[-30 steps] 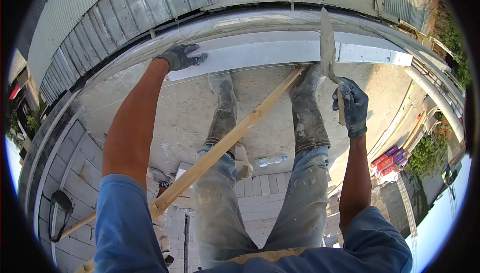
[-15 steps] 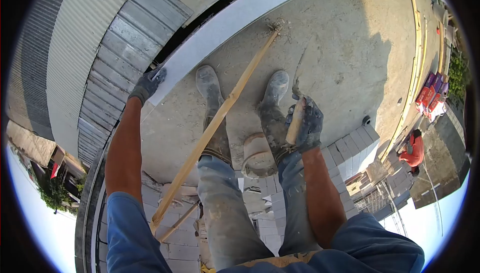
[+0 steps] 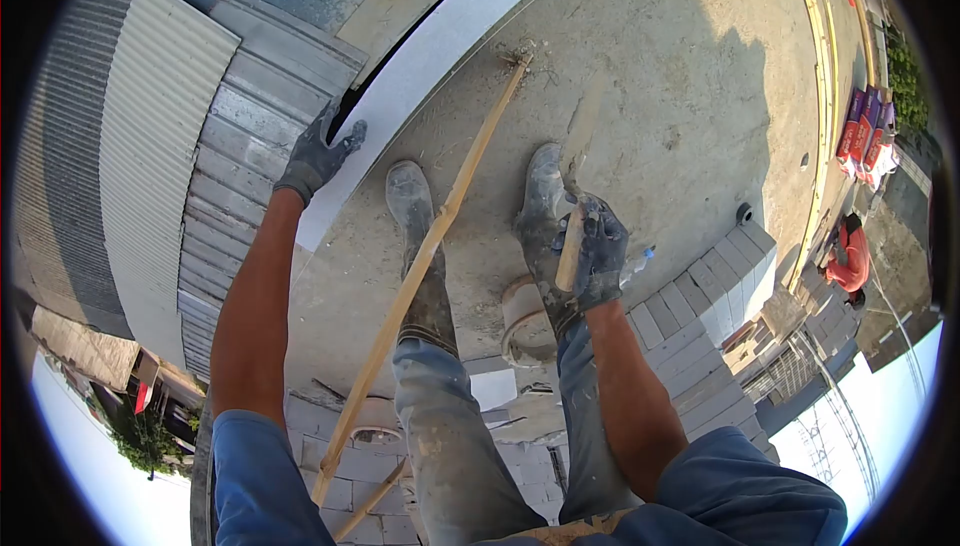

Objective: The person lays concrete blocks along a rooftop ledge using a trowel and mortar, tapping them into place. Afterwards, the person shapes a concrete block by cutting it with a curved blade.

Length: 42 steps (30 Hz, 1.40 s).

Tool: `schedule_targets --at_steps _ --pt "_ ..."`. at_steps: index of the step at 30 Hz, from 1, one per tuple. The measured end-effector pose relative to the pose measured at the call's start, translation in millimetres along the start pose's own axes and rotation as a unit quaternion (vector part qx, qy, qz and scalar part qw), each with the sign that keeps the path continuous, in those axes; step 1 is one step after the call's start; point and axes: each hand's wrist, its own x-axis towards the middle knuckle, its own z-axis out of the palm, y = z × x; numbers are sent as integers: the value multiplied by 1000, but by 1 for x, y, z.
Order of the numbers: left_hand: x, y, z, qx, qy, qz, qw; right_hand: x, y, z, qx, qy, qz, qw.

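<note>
My left hand, in a dark dusty glove, is at the near end of a row of long white blocks. Its fingers are spread, with the thumb side over the block's top and the other fingers by the dark gap behind it. My right hand, gloved too, is wrapped around the wooden handle of a trowel. The trowel's mortar-smeared blade points away from me above the concrete floor. A long wooden pole slants between my hands, passing in front of my left leg.
A dirty bucket stands beside my right leg. Stacked grey-white blocks lie at right, with red and purple bags and long timber strips farther off. A person in red crouches there. Corrugated roofing lies at left.
My left hand has moved forward along the white block, and its fingers have spread. My right hand and trowel have shifted slightly left, and the view has turned a little.
</note>
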Motion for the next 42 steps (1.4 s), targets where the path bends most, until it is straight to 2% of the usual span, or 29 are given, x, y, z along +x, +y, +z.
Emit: schedule_targets --at_steps 2,3,4,6,8,10,11,12,13,15,16,17,18,19,21,24,25,27,30,34,36,38,40,42 --pt "54 77 -8 29 60 78 995 -2 7 2 46 14 12 999" --pt "88 104 -8 15 59 118 991 -4 9 5 51 16 14 998" --pt "127 120 1 24 85 191 978 -7 10 9 35 15 17 999" --pt "178 188 -2 67 62 110 990 -6 15 10 24 16 20 999" --pt "239 208 19 114 38 120 985 -1 23 7 51 2 59 997" --pt "342 177 71 193 -6 295 936 1 26 12 55 14 51 997" --pt "326 213 56 170 -25 239 956 1 27 14 53 25 45 997" --pt "267 260 19 83 12 124 989 3 31 13 50 24 51 997" --pt "255 274 15 90 4 126 988 3 30 12 58 28 58 996" --pt "242 282 11 133 -24 254 958 2 32 17 74 31 85 993" --pt "233 285 9 147 -41 241 959 1 30 18 76 26 84 993" --pt "227 291 8 137 -7 246 960 4 36 17 85 19 107 990" --pt "221 294 10 127 29 253 959 8 41 14 88 19 80 993" --pt "219 287 18 141 13 243 960 4 46 12 88 22 53 994" --pt "226 287 21 206 80 262 940 7 46 11 97 22 86 991" --pt "223 287 21 167 53 208 962 7 41 11 126 40 112 985" --pt "226 284 24 166 52 209 962 7 39 12 155 50 114 980" --pt "229 277 28 122 102 291 943 9 38 11 140 38 109 983" --pt "228 280 26 188 102 274 938 11 32 12 114 24 112 987" --pt "226 276 25 146 69 267 950 15 27 16 97 23 138 985" --pt "226 271 28 150 122 289 938 11 25 21 104 41 136 984" --pt "228 271 30 141 117 275 944 4 30 22 113 60 137 982" --pt "229 270 29 133 111 264 949 -6 57 20 76 103 206 970" --pt "230 269 29 131 98 276 947 -26 81 24 52 104 235 965"
